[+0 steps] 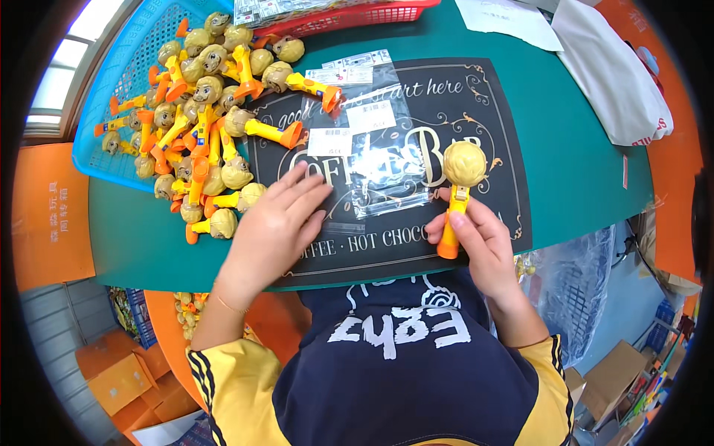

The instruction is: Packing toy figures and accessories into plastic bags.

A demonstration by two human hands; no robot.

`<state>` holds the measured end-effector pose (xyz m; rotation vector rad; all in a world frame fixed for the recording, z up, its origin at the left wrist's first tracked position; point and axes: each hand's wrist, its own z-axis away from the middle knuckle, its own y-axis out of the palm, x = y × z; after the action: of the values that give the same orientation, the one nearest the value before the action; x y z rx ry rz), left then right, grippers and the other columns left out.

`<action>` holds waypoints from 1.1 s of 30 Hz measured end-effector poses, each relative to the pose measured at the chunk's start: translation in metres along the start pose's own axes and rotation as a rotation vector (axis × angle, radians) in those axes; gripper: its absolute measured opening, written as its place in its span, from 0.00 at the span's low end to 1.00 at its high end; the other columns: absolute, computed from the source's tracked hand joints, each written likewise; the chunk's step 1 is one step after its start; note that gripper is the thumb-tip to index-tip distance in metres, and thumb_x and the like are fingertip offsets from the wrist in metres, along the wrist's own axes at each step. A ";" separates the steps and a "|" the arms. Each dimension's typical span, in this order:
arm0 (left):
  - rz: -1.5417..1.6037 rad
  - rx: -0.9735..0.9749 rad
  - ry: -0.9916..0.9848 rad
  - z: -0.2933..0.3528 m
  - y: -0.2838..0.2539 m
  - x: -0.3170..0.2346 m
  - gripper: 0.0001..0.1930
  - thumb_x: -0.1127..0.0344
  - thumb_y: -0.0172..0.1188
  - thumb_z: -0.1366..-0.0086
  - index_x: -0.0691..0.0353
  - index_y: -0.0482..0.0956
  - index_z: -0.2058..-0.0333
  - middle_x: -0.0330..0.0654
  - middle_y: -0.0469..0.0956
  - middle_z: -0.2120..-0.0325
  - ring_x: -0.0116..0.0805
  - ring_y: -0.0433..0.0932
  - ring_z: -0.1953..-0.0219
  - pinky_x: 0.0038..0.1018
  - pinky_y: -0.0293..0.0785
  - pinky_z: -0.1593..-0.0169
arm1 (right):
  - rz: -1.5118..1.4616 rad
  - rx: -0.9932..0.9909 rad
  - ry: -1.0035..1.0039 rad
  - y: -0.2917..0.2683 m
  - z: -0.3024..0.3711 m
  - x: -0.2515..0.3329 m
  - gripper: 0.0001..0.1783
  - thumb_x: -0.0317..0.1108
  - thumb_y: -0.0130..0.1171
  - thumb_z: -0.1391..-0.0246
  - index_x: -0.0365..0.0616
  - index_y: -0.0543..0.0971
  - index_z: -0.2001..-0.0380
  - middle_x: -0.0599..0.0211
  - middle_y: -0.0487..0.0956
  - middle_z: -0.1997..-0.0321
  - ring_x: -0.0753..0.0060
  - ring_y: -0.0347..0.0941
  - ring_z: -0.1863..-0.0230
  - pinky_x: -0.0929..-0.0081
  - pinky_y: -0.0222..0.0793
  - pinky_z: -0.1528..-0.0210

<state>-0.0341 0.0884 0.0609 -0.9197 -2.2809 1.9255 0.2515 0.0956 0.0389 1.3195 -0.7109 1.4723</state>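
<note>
My right hand [483,245] grips the yellow handle of a toy [465,165] with a round golden head and an orange base. The toy stands head up over the dark printed mat [498,104]. My left hand [279,219] hovers at or touches the mat's left part, its fingers stretched out and nothing visible in them. Just beyond its fingertips lie several clear plastic bags [390,175] with white labels, overlapping on the mat. A heap of similar golden-headed toys [208,89] covers the table's left side.
A blue plastic basket [93,141] lies under the heap's far left. A red basket [364,16] with packaging stands at the back. White paper [509,22] and a white bag [606,82] lie at the back right of the green table [573,186]. Orange boxes [119,372] stand below left.
</note>
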 end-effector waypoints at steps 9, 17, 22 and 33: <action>-0.177 0.112 0.185 -0.017 0.009 0.009 0.08 0.70 0.64 0.45 0.62 0.76 0.66 0.43 0.80 0.66 0.40 0.81 0.61 0.32 0.79 0.59 | 0.015 -0.119 -0.038 0.003 0.014 -0.004 0.22 0.33 0.44 0.33 0.39 0.57 0.39 0.66 0.74 0.70 0.80 0.66 0.71 0.83 0.62 0.66; 0.124 0.077 0.207 -0.047 0.052 -0.043 0.11 0.65 0.69 0.49 0.59 0.79 0.67 0.39 0.79 0.70 0.37 0.79 0.68 0.30 0.76 0.66 | -0.130 -0.082 -0.091 -0.009 0.015 0.007 0.24 0.20 0.51 0.42 0.44 0.58 0.44 0.64 0.72 0.64 0.81 0.66 0.70 0.84 0.61 0.67; 0.160 0.013 0.208 -0.063 0.064 -0.057 0.19 0.59 0.73 0.54 0.60 0.79 0.65 0.41 0.80 0.66 0.40 0.78 0.62 0.31 0.75 0.59 | -0.156 -0.071 -0.141 -0.029 0.016 0.003 0.22 0.22 0.45 0.37 0.38 0.59 0.41 0.55 0.77 0.53 0.62 0.75 0.48 0.63 0.67 0.40; 0.096 -0.073 0.100 -0.084 0.093 -0.096 0.10 0.74 0.68 0.52 0.63 0.79 0.70 0.43 0.79 0.68 0.45 0.78 0.63 0.35 0.75 0.60 | -0.083 0.085 -0.078 -0.067 0.000 -0.006 0.19 0.27 0.50 0.35 0.37 0.62 0.43 0.63 0.80 0.52 0.82 0.72 0.49 0.81 0.65 0.46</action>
<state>0.1162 0.1278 0.0302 -1.1258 -2.3040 1.7958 0.3132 0.1158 0.0204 1.4610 -0.6410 1.4041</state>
